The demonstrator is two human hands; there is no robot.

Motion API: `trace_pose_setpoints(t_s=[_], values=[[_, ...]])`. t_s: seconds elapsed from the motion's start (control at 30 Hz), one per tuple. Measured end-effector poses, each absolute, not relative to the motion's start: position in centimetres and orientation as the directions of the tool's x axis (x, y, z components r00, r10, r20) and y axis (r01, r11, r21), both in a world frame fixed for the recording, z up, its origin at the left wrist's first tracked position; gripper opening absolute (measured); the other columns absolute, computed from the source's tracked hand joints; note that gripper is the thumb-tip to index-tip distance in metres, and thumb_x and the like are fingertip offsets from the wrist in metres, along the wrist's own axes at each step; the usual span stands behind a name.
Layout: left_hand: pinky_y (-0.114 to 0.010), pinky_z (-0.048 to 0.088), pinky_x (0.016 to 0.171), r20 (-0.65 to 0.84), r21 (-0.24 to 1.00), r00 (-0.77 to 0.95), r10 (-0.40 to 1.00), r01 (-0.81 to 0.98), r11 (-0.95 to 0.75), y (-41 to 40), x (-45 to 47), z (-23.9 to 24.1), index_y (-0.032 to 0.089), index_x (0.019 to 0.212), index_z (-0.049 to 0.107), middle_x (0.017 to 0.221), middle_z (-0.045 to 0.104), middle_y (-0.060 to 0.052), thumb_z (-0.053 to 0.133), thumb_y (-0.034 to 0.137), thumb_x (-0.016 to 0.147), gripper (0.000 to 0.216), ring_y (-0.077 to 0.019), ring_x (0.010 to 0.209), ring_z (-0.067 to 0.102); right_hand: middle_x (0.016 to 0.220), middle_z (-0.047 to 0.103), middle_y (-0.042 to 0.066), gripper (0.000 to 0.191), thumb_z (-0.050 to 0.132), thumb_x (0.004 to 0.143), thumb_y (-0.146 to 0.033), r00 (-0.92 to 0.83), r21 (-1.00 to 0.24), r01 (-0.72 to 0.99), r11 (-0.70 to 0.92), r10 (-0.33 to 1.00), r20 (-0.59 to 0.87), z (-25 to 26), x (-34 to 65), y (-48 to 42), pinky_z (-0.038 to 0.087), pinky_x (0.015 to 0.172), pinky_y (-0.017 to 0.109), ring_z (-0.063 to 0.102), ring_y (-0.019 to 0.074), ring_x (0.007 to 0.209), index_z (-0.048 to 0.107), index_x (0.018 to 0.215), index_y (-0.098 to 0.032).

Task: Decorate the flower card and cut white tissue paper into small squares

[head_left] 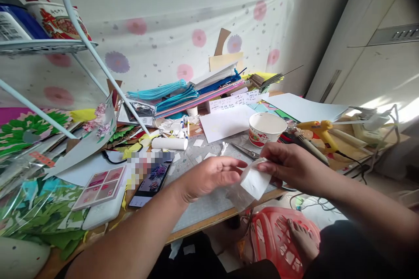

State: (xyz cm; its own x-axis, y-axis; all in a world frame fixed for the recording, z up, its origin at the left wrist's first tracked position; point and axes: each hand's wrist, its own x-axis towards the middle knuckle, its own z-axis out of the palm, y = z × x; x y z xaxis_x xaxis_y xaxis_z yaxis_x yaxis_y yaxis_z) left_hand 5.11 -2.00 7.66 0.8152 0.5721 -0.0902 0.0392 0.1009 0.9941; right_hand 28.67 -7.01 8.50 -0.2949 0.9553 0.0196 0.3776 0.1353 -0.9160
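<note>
My right hand [283,163] pinches the top of a small clear plastic bag [241,196] with white paper pieces [257,182] in or against it, over the table's front edge. Beside the bag's left side, my left hand [212,176] has its fingers stretched out and its thumb apart from them. Whether its fingertips touch the plastic I cannot tell. Just beyond the hands lie metal scissors [247,151] and a small white bundle [224,148]. A paper noodle bowl [266,128] stands behind my right hand.
A yellow glue gun [319,133] with cables lies at the right. A phone [152,183], a white roll [169,143] and a pink palette [100,186] are at the left. Blue pipe cleaners [160,91] pile at the back. A white rack [78,30] rises at the left. Below is a red plastic stool [268,231].
</note>
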Motion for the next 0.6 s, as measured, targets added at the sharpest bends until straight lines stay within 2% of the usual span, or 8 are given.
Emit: trace_pose_setpoints(t_s=[0.07, 0.13, 0.2, 0.27, 0.37, 0.6], values=[[-0.033, 0.05, 0.08, -0.189, 0.967, 0.865, 0.466, 0.081, 0.242, -2.7, 6.8, 7.3, 0.014, 0.107, 0.064, 0.1, 0.072, -0.014, 0.079, 0.046, 0.068, 0.053, -0.0251, 0.091, 0.068, 0.06, 0.053, -0.003, 0.025, 0.058, 0.086, -0.042, -0.324, -0.896, 0.374, 0.239, 0.939, 0.116, 8.3, 29.1, -6.9, 0.042, 0.045, 0.021, 0.051, 0.0101, 0.049, 0.051, 0.076, -0.019], [-0.034, 0.052, 0.071, -0.24, 0.922, 0.912, 0.333, 0.107, 0.373, -3.0, 7.9, 6.8, 0.013, 0.098, 0.064, 0.088, 0.074, -0.013, 0.08, 0.046, 0.066, 0.049, -0.0252, 0.076, 0.07, 0.062, 0.053, -0.002, 0.022, 0.059, 0.087, -0.036, -0.359, -0.818, 0.388, 0.425, 0.887, 0.291, 8.2, 29.6, -6.8, 0.042, 0.048, 0.021, 0.05, 0.0098, 0.053, 0.054, 0.076, -0.018], [-0.037, 0.052, 0.071, -0.203, 0.88, 0.948, 0.247, 0.066, 0.47, -2.9, 8.3, 6.3, 0.011, 0.101, 0.063, 0.088, 0.074, -0.017, 0.075, 0.052, 0.07, 0.053, -0.0274, 0.074, 0.071, 0.063, 0.055, -0.001, 0.017, 0.059, 0.087, -0.029, -0.394, -0.698, 0.397, 0.596, 0.798, 0.457, 8.2, 29.9, -6.6, 0.041, 0.051, 0.02, 0.049, 0.0094, 0.055, 0.056, 0.076, -0.017], [-0.037, 0.052, 0.076, -0.14, 0.853, 0.96, 0.243, -0.007, 0.522, -2.8, 8.5, 5.8, 0.008, 0.107, 0.062, 0.093, 0.073, -0.021, 0.068, 0.055, 0.077, 0.056, -0.0287, 0.08, 0.072, 0.065, 0.057, -0.001, 0.013, 0.058, 0.089, -0.024, -0.427, -0.615, 0.39, 0.686, 0.726, 0.539, 8.1, 30.1, -6.4, 0.042, 0.053, 0.019, 0.05, 0.009, 0.056, 0.056, 0.078, -0.017], [-0.034, 0.052, 0.074, -0.13, 0.839, 0.943, 0.305, -0.059, 0.541, -2.8, 8.5, 5.3, 0.007, 0.11, 0.063, 0.096, 0.072, -0.022, 0.066, 0.047, 0.081, 0.049, -0.0275, 0.081, 0.072, 0.067, 0.06, 0.0, 0.01, 0.056, 0.09, -0.022, -0.462, -0.576, 0.392, 0.717, 0.695, 0.551, 7.7, 30.2, -6.0, 0.043, 0.054, 0.019, 0.052, 0.0092, 0.058, 0.055, 0.081, -0.018], [-0.027, 0.052, 0.057, -0.24, 0.834, 0.851, 0.467, -0.066, 0.548, -2.6, 8.2, 4.2, 0.011, 0.098, 0.066, 0.09, 0.072, -0.016, 0.072, 0.034, 0.069, 0.038, -0.021, 0.068, 0.069, 0.071, 0.063, 0.001, 0.009, 0.055, 0.092, -0.024, -0.491, -0.544, 0.473, 0.693, 0.72, 0.49, 6.7, 30.1, -5.4, 0.044, 0.056, 0.02, 0.056, 0.0108, 0.061, 0.056, 0.084, -0.018]])
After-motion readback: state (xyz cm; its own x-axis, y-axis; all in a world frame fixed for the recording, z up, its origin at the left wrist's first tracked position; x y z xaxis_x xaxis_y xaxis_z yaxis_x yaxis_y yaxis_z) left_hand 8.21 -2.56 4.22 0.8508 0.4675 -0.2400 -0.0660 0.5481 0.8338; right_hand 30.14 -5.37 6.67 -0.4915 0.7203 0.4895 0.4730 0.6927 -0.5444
